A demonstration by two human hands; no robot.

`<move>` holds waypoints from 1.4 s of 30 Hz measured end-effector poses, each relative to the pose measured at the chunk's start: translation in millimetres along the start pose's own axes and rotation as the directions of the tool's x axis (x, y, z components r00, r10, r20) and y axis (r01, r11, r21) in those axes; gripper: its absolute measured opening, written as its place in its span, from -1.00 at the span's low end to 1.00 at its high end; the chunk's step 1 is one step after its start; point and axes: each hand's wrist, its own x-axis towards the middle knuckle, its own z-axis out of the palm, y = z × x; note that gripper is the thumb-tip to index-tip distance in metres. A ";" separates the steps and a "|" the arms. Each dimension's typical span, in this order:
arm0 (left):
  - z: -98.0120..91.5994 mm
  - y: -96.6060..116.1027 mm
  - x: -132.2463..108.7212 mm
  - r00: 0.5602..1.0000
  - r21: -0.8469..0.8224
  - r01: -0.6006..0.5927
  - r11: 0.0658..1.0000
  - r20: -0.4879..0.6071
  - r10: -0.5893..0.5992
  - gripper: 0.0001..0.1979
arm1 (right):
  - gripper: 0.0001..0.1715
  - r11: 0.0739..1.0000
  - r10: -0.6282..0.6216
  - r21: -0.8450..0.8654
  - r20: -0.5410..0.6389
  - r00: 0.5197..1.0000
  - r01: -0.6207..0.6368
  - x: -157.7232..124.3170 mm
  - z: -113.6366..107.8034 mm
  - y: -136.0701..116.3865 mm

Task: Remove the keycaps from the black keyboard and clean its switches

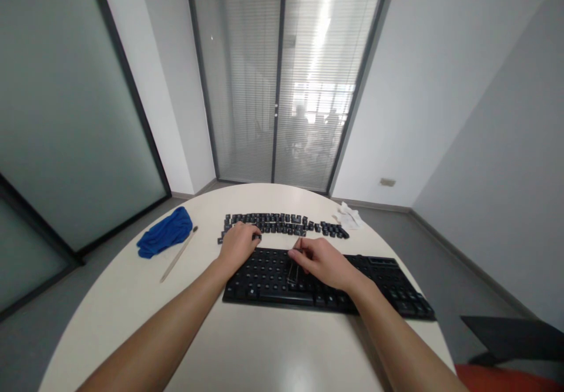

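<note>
The pale table [247, 345] bears a black keyboard [268, 277], loose keycaps [277, 228], blue cloth [166, 233], thin stick [178, 255], white tissue [349, 217].

The black rectangular plastic keyboard [273, 283] and black square plastic keycaps [273, 227] look matt; the thin wire tool [289, 274], metal; the rumpled blue bundle [166, 233], matt cloth; the crumpled white wad [349, 217], papery. The rounded off-white tabletop [264, 345] is smooth, glossy.

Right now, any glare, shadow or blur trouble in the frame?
Head view: bright streak of glare on the glass partition, softer sheen on the table at the bottom edge; head view: shadow beside the right forearm; head view: partition uprights lean inward toward the floor; head view: legends on the loose keycaps too small and soft to read.
</note>
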 end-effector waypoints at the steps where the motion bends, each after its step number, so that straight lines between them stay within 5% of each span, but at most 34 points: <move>1: 0.1 -0.2 0.1 1.000 -0.001 0.001 1.000 0.001 -0.001 -0.82 | -0.70 1.000 -0.004 -0.001 0.007 1.000 0.004 -0.2 -0.5 -0.3; 23: -4.3 1.2 -0.1 1.000 0.005 0.002 1.000 0.021 -0.002 -0.83 | -0.78 0.994 -0.102 -0.031 0.133 0.986 0.107 -2.4 -0.5 2.7; 33: -2.2 0.1 -1.0 1.000 0.007 -0.003 1.000 0.002 0.003 -0.86 | -0.66 0.995 0.034 0.093 0.134 0.990 -0.046 0.3 2.8 22.2; 39: -11.1 17.2 -3.5 0.993 -0.073 -0.049 0.996 -0.114 0.041 -0.83 | -0.63 0.982 0.042 0.174 0.145 0.989 -0.067 1.5 3.1 27.9; 42: -17.7 31.6 -5.4 0.993 -0.191 -0.106 0.976 -0.068 0.095 -0.83 | -0.68 0.994 0.010 0.107 0.145 0.989 -0.025 -0.1 1.0 17.2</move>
